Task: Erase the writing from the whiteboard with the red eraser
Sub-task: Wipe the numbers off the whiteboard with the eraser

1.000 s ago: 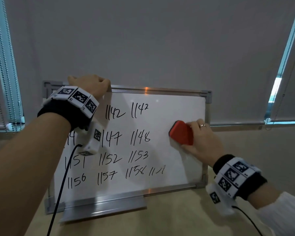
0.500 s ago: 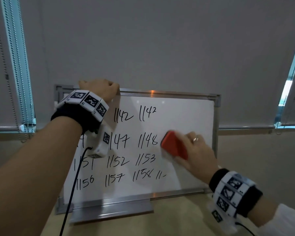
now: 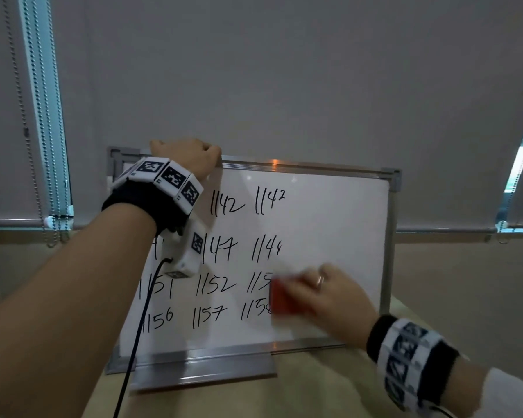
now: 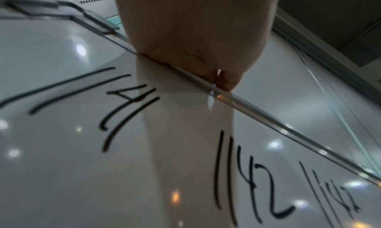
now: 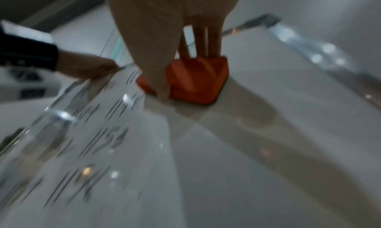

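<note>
A metal-framed whiteboard (image 3: 329, 212) stands upright on the table, with rows of black numbers (image 3: 224, 206) across its left and middle. Its right part is wiped bare. My left hand (image 3: 184, 155) grips the board's top edge near the left corner; in the left wrist view the fingers (image 4: 195, 35) curl over the frame (image 4: 268, 117). My right hand (image 3: 329, 300) holds the red eraser (image 3: 284, 297) flat against the board's lower middle, over the ends of the two lowest rows. The right wrist view shows the red eraser (image 5: 198, 79) under my fingers (image 5: 206, 40), blurred by motion.
The board's metal tray (image 3: 203, 372) juts forward onto the beige table (image 3: 314, 387). Grey roller blinds (image 3: 284, 70) with bead chains (image 3: 18, 116) hang behind the board. A black cable (image 3: 133, 342) drops from my left wrist across the board's left side.
My right hand has swept the eraser from the board's right middle down and left to the lower middle. The fourth number in the bottom row is gone, and the 1148's last digit is partly wiped.
</note>
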`<action>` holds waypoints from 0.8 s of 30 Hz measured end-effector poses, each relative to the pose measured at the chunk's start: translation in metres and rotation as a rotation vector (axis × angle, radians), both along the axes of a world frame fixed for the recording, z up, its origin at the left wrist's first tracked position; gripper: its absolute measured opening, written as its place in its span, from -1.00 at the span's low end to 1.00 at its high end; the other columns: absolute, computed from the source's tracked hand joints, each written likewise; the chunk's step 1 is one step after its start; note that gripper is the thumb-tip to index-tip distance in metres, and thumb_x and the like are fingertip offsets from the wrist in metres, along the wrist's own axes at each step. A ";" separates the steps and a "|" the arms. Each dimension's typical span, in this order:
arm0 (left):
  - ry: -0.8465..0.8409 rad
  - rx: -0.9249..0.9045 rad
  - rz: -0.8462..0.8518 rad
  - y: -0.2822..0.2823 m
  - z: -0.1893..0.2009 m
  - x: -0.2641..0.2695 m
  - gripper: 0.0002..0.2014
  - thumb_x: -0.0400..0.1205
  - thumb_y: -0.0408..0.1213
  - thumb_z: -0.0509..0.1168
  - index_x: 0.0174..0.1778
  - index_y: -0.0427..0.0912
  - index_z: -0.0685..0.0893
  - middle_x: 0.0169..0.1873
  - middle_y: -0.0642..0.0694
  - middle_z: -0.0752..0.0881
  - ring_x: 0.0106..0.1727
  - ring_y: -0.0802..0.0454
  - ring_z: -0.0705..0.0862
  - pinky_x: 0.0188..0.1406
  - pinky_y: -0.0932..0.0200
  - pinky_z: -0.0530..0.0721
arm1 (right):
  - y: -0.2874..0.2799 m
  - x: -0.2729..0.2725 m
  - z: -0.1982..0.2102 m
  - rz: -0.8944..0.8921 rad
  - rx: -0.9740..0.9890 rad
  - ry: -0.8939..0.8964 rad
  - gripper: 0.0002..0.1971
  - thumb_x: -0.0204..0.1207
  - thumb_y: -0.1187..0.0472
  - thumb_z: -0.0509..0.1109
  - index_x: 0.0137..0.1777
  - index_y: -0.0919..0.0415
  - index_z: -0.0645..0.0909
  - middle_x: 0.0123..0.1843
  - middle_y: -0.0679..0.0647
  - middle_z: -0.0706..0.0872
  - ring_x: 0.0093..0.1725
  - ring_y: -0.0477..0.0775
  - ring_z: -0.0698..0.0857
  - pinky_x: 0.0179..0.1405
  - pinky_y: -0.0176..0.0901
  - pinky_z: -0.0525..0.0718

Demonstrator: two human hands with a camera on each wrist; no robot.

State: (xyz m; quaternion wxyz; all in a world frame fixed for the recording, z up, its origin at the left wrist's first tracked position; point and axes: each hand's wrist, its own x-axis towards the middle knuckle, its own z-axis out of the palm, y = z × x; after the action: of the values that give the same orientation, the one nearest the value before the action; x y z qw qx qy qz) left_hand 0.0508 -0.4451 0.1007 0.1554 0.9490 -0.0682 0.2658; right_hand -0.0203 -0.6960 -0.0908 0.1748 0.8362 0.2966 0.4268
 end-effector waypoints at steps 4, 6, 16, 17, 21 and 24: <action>-0.009 -0.004 -0.013 0.002 0.000 -0.001 -0.56 0.62 -0.15 -0.10 -0.04 -0.10 0.72 -0.08 -0.13 0.74 -0.13 -0.10 0.52 0.37 -0.09 0.17 | -0.018 0.001 -0.005 0.050 -0.287 0.034 -0.48 0.31 0.09 0.44 0.30 -0.04 0.44 -0.14 0.03 0.68 -0.29 0.09 0.50 -0.41 -0.12 0.54; -0.015 -0.005 -0.015 0.002 0.000 -0.001 -0.57 0.62 -0.16 -0.10 -0.07 -0.10 0.72 -0.12 -0.12 0.72 -0.13 -0.10 0.52 0.35 -0.09 0.18 | -0.023 0.005 0.018 0.026 -0.073 -0.005 -0.38 0.22 0.14 0.44 0.34 0.01 0.42 -0.14 0.11 0.68 -0.31 0.16 0.55 -0.42 -0.06 0.59; -0.016 -0.010 -0.013 0.002 -0.001 -0.005 -0.59 0.63 -0.14 -0.11 -0.13 -0.05 0.68 -0.43 0.00 0.57 -0.28 -0.04 0.50 0.34 -0.09 0.19 | -0.027 0.001 0.009 -0.004 -0.308 -0.012 -0.47 0.27 0.11 0.24 0.31 -0.05 0.43 -0.11 0.05 0.69 -0.22 0.11 0.46 -0.28 -0.06 0.48; -0.017 -0.015 -0.014 0.002 -0.001 -0.005 -0.58 0.63 -0.14 -0.11 -0.11 -0.06 0.70 -0.45 0.00 0.55 -0.33 -0.01 0.47 0.34 -0.09 0.20 | -0.024 0.005 0.030 -0.011 -0.164 -0.032 -0.44 0.26 0.08 0.24 0.33 -0.03 0.40 -0.10 0.11 0.69 -0.22 0.16 0.49 -0.29 -0.04 0.52; -0.025 -0.029 -0.025 0.002 -0.001 -0.004 -0.56 0.64 -0.14 -0.10 -0.05 -0.09 0.73 -0.38 -0.02 0.61 -0.20 -0.08 0.52 0.36 -0.09 0.19 | -0.004 0.019 0.102 -0.065 0.475 -0.147 -0.33 0.22 -0.08 0.24 0.39 0.07 0.38 -0.06 0.28 0.62 -0.20 0.32 0.55 -0.24 0.12 0.62; -0.032 -0.025 -0.022 0.001 -0.001 -0.006 -0.60 0.64 -0.15 -0.11 -0.13 -0.06 0.67 -0.41 -0.01 0.57 -0.16 -0.09 0.52 0.39 -0.11 0.18 | 0.012 0.021 0.077 -0.063 0.521 -0.166 -0.33 0.25 -0.08 0.30 0.41 0.08 0.38 -0.07 0.26 0.62 -0.19 0.29 0.53 -0.23 0.07 0.55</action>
State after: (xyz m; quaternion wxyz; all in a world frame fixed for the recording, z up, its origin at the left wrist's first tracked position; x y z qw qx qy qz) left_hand 0.0453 -0.4443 0.0997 0.1692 0.9418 -0.0779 0.2799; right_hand 0.0011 -0.6836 -0.0140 -0.0094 0.8240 0.1354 0.5501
